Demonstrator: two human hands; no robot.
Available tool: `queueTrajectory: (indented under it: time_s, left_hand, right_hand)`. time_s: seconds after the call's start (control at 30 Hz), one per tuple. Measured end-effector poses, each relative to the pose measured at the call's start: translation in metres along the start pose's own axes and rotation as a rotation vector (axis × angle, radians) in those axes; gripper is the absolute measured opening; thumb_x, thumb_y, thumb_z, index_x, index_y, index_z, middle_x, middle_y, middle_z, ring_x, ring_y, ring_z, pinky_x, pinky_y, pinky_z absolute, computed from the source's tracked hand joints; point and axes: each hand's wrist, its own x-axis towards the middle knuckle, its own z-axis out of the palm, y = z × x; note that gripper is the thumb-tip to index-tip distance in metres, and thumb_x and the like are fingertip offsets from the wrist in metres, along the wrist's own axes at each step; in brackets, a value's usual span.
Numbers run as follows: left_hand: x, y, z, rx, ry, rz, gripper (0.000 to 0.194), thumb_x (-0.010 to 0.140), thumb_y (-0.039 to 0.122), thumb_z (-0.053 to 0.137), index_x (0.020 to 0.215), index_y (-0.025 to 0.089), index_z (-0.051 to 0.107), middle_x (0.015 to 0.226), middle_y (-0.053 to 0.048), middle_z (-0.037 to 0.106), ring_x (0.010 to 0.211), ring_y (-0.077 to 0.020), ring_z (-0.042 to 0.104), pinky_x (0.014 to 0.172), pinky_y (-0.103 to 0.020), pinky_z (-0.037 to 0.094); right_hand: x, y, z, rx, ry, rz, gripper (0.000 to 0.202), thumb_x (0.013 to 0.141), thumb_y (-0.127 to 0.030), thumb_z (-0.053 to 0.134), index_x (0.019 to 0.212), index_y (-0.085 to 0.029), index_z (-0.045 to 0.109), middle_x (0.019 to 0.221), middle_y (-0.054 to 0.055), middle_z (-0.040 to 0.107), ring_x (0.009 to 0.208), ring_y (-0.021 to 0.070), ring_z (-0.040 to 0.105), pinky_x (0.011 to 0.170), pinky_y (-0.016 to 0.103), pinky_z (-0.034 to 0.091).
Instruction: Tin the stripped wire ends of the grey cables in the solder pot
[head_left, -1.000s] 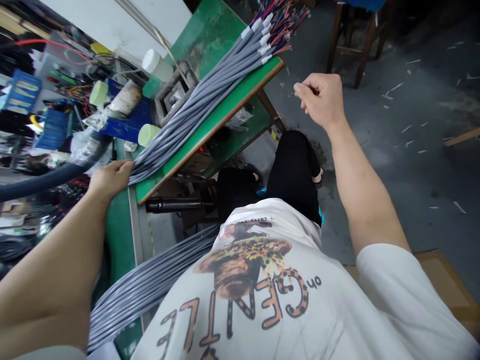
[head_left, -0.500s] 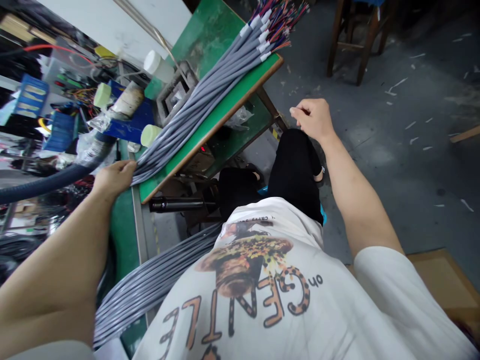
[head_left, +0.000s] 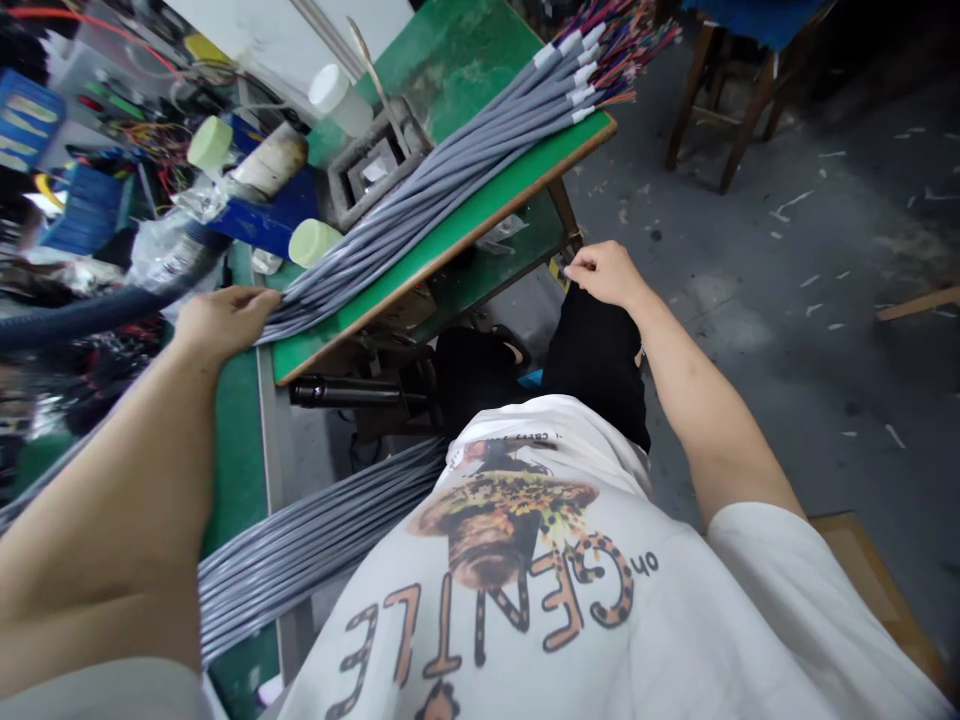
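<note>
My left hand (head_left: 229, 318) is at the near-left end of a bundle of grey cables (head_left: 405, 200), its fingers closed on them. The bundle lies slantwise along the green tabletop. White sleeves and stripped, multicoloured wires (head_left: 630, 45) show at its far end, past the table corner. My right hand (head_left: 606, 272) hangs in the air beside the table, above my right thigh. Its fingers are curled together, and I see nothing in them. A second run of grey cables (head_left: 315, 540) passes below my left forearm and goes out of sight behind my shirt.
Left of the bundle stand a grey square metal holder (head_left: 341, 190), a white-capped jar (head_left: 337, 95), a yellow-lidged container (head_left: 313, 243) and blue bins (head_left: 82, 215). The wooden table edge (head_left: 450, 250) runs in front of me. A wooden stool (head_left: 739, 95) stands on the floor.
My right hand has moved down and a little left in the picture. The view has shifted, so the table and cable bundle sit farther right. My left hand stays at the bundle's end.
</note>
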Motion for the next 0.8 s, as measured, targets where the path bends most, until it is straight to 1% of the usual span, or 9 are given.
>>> queueTrajectory:
  time_s: [0.13, 0.2, 0.3, 0.37, 0.43, 0.5, 0.6, 0.7, 0.8]
  left_hand:
    - [-0.005, 0.003, 0.000, -0.066, 0.000, 0.016, 0.060, 0.078, 0.066, 0.040, 0.112, 0.026, 0.068, 0.106, 0.002, 0.071, 0.088, -0.0206, 0.060, 0.079, -0.031, 0.046]
    - [-0.007, 0.004, 0.000, -0.115, 0.002, 0.020, 0.056, 0.078, 0.063, 0.042, 0.111, 0.026, 0.069, 0.103, 0.003, 0.071, 0.085, -0.0189, 0.060, 0.076, -0.029, 0.045]
    - [-0.012, 0.007, -0.001, -0.237, 0.018, 0.015, 0.049, 0.078, 0.057, 0.047, 0.108, 0.025, 0.069, 0.100, 0.003, 0.072, 0.085, -0.0167, 0.060, 0.075, -0.025, 0.043]
    - [-0.016, 0.011, -0.002, -0.328, 0.022, -0.010, 0.047, 0.078, 0.054, 0.050, 0.108, 0.023, 0.070, 0.099, 0.002, 0.072, 0.086, -0.0160, 0.060, 0.076, -0.024, 0.042]
    - [-0.023, 0.016, -0.001, -0.413, 0.048, -0.032, 0.045, 0.079, 0.052, 0.051, 0.107, 0.021, 0.070, 0.099, 0.001, 0.072, 0.087, -0.0159, 0.060, 0.078, -0.024, 0.042]
    - [-0.029, 0.022, 0.003, -0.483, 0.098, -0.040, 0.046, 0.081, 0.051, 0.051, 0.108, 0.019, 0.069, 0.100, -0.001, 0.072, 0.087, -0.0160, 0.059, 0.079, -0.024, 0.042]
    - [-0.037, 0.030, 0.013, -0.512, 0.205, -0.031, 0.046, 0.084, 0.050, 0.049, 0.109, 0.017, 0.068, 0.103, -0.004, 0.071, 0.092, -0.0181, 0.058, 0.085, -0.027, 0.041]
    - [-0.044, 0.036, 0.026, -0.555, 0.327, -0.019, 0.043, 0.087, 0.050, 0.046, 0.105, 0.019, 0.068, 0.104, -0.005, 0.070, 0.098, -0.0198, 0.056, 0.093, -0.032, 0.040]
    - [-0.051, 0.043, 0.036, -0.658, 0.434, -0.004, 0.037, 0.089, 0.047, 0.045, 0.104, 0.022, 0.066, 0.107, -0.003, 0.070, 0.102, -0.0203, 0.057, 0.098, -0.036, 0.039]
  right_hand:
    - [0.000, -0.034, 0.005, 0.076, -0.350, -0.037, 0.011, 0.080, -0.020, 0.063, 0.073, -0.014, 0.068, 0.057, -0.003, 0.063, 0.055, 0.0092, 0.057, 0.063, 0.027, 0.047]
    - [0.006, -0.064, -0.004, 0.144, -0.441, -0.089, 0.013, 0.082, -0.023, 0.061, 0.075, -0.016, 0.069, 0.055, -0.005, 0.063, 0.052, 0.0084, 0.059, 0.058, 0.024, 0.047]
    - [0.035, -0.113, -0.026, 0.206, -0.362, -0.230, 0.014, 0.083, -0.027, 0.059, 0.078, -0.018, 0.069, 0.060, -0.004, 0.063, 0.056, 0.0108, 0.061, 0.057, 0.025, 0.050]
    - [0.071, -0.140, -0.038, 0.120, -0.243, -0.313, 0.014, 0.084, -0.028, 0.058, 0.080, -0.019, 0.068, 0.066, -0.001, 0.064, 0.062, 0.0141, 0.062, 0.061, 0.029, 0.052]
    - [0.118, -0.159, -0.040, -0.069, -0.138, -0.369, 0.012, 0.083, -0.026, 0.058, 0.080, -0.019, 0.068, 0.073, 0.002, 0.066, 0.074, 0.0193, 0.064, 0.071, 0.034, 0.053]
    - [0.165, -0.172, -0.030, -0.272, -0.098, -0.412, 0.010, 0.081, -0.023, 0.058, 0.078, -0.019, 0.067, 0.081, 0.006, 0.068, 0.087, 0.0248, 0.064, 0.081, 0.039, 0.050]
    - [0.226, -0.183, -0.002, -0.494, -0.135, -0.454, 0.007, 0.081, -0.019, 0.059, 0.079, -0.018, 0.065, 0.094, 0.010, 0.067, 0.103, 0.0293, 0.058, 0.093, 0.044, 0.044]
    - [0.270, -0.189, 0.027, -0.620, -0.169, -0.543, 0.008, 0.084, -0.016, 0.057, 0.079, -0.012, 0.061, 0.107, 0.014, 0.063, 0.116, 0.0291, 0.048, 0.100, 0.049, 0.034]
    - [0.307, -0.190, 0.050, -0.667, -0.213, -0.634, 0.022, 0.089, -0.016, 0.052, 0.068, -0.011, 0.055, 0.103, 0.014, 0.064, 0.119, 0.0259, 0.044, 0.104, 0.053, 0.025]
